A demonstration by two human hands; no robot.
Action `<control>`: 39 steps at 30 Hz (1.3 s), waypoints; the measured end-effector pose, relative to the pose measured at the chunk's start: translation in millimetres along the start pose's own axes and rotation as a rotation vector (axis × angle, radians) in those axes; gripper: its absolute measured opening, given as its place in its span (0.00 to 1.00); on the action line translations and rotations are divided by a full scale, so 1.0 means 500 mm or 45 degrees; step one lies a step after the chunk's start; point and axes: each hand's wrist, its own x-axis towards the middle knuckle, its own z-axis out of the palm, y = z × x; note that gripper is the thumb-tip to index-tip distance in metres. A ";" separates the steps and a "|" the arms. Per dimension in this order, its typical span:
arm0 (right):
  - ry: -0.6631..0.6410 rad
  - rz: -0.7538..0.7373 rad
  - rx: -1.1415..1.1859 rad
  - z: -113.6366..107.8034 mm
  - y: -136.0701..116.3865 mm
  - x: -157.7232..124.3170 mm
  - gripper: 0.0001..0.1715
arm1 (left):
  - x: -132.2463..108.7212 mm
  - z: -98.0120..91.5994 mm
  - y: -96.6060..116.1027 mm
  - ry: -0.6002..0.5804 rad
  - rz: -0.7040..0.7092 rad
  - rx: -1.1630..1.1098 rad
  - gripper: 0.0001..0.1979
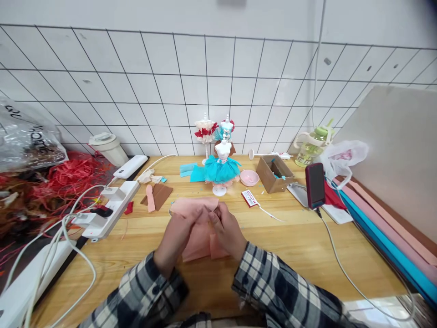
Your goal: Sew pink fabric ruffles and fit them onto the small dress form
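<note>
Both of my hands meet over a salmon-pink sheet of crepe paper at the front middle of the table. My left hand pinches it, thumb and fingers pressed together near the upper part. Close against it, my right hand is also closed on the paper, thumb forward. The fingertips nearly touch, and whatever small detail lies between them is hidden. Just beyond stands a small white dress-form mannequin in a turquoise ruffled skirt. Two more dressed mannequins are behind it, one with a cream and red outfit.
Left are a power strip with cables, red shredded paper and brown and pink scraps. A pink bowl, cardboard box, white-and-red small box and upright phone stand right. Coloured paper rolls line the right edge.
</note>
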 end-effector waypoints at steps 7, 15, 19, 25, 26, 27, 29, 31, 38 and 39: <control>-0.115 0.134 0.247 0.035 0.054 0.016 0.25 | 0.070 -0.010 -0.043 0.025 0.017 -0.024 0.15; -0.148 0.178 0.184 0.023 0.091 0.013 0.29 | 0.070 -0.032 -0.074 -0.026 0.071 -0.245 0.18; -0.180 0.171 0.255 0.027 0.089 0.010 0.30 | 0.053 -0.029 -0.067 -0.109 0.053 -0.153 0.21; -0.200 0.191 0.309 0.031 0.088 0.005 0.28 | 0.042 -0.029 -0.067 -0.106 0.064 -0.022 0.21; -0.204 0.211 0.328 0.031 0.089 0.005 0.28 | 0.044 -0.032 -0.067 -0.103 0.068 -0.026 0.21; -0.209 0.233 0.353 0.031 0.090 0.005 0.28 | 0.046 -0.035 -0.068 -0.102 0.072 -0.035 0.21; -0.231 0.277 0.406 0.032 0.090 0.006 0.27 | 0.051 -0.041 -0.069 -0.107 0.077 -0.064 0.21; -0.256 0.310 0.446 0.033 0.090 0.006 0.26 | 0.054 -0.045 -0.071 -0.107 0.078 -0.102 0.23; -0.283 0.406 0.580 0.029 0.080 0.004 0.26 | 0.050 -0.040 -0.070 -0.142 0.021 -0.180 0.26; -0.289 0.416 0.599 0.028 0.079 0.004 0.27 | 0.050 -0.039 -0.070 -0.141 0.011 -0.171 0.26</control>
